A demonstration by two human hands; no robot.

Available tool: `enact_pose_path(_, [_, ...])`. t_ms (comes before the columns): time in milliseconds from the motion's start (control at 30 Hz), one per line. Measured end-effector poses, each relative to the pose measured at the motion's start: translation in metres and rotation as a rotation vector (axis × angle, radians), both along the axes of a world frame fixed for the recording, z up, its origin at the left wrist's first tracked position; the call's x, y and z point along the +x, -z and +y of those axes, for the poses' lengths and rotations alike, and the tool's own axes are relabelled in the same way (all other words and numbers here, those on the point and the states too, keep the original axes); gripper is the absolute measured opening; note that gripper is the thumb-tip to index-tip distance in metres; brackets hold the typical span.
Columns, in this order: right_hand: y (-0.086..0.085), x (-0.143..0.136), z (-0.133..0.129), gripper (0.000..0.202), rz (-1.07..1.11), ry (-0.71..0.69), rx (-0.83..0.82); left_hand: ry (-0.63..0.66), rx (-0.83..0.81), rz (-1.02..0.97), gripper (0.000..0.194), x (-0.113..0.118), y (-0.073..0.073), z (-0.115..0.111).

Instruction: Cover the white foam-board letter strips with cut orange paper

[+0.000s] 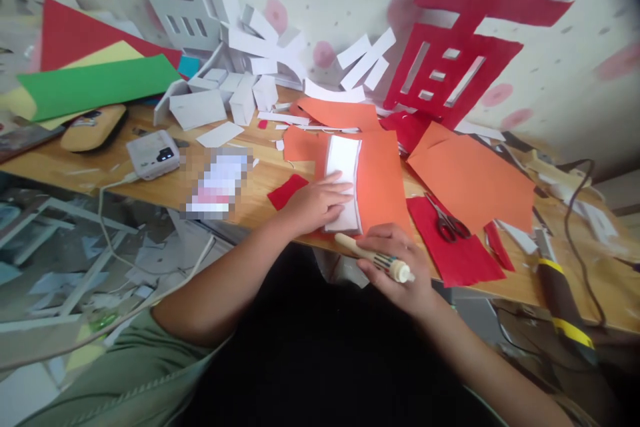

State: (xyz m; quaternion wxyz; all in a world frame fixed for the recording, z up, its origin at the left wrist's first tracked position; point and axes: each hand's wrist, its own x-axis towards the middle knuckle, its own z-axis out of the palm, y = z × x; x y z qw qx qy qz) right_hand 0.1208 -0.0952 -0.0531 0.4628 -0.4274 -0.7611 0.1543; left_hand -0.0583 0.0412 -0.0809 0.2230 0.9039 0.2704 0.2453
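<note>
My left hand (320,203) lies with its fingers spread flat on a white paper strip (345,152) with one curved side. Under the strip is a sheet of orange paper (383,177), and a dark line runs along the strip's edge. My right hand (400,257) is closed around a thick cream multicolour pen (373,255), held sideways at the table's front edge, just below the strip. A small red piece (287,191) lies left of the orange sheet. Scissors (450,221) rest on a red sheet (457,260) to the right of my right hand.
A phone (220,180) and a white device with a cable (153,153) lie left on the wooden table (270,153). White paper boxes (197,109) stand behind. A red cut-out character (450,60) leans against the wall. A dark tool with yellow bands (560,293) overhangs the right edge.
</note>
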Motion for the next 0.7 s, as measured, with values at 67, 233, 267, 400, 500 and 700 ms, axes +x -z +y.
enact_pose_path(67, [0.003, -0.006, 0.002, 0.024, -0.040, -0.044, 0.025, -0.002, -0.006, 0.004, 0.032, 0.000, 0.000, -0.001])
enact_pose_path(233, [0.011, -0.012, 0.004, 0.030, -0.101, -0.092, 0.056, -0.003, -0.003, 0.004, 0.031, 0.001, 0.000, -0.001])
enact_pose_path(267, [0.012, -0.012, 0.004, 0.030, -0.108, -0.095, 0.053, -0.003, -0.002, 0.004, 0.032, 0.001, 0.000, -0.001])
enact_pose_path(400, [0.014, -0.014, 0.006, 0.030, -0.120, -0.095, 0.046, -0.011, -0.015, 0.004, 0.031, 0.001, -0.001, -0.001])
enact_pose_path(500, [0.016, -0.016, 0.007, 0.029, -0.122, -0.099, 0.042, -0.018, -0.023, 0.009, 0.031, 0.001, -0.003, -0.002])
enact_pose_path(700, [0.017, -0.016, 0.007, 0.030, -0.116, -0.115, 0.006, -0.007, 0.004, 0.015, 0.031, 0.001, -0.003, -0.002])
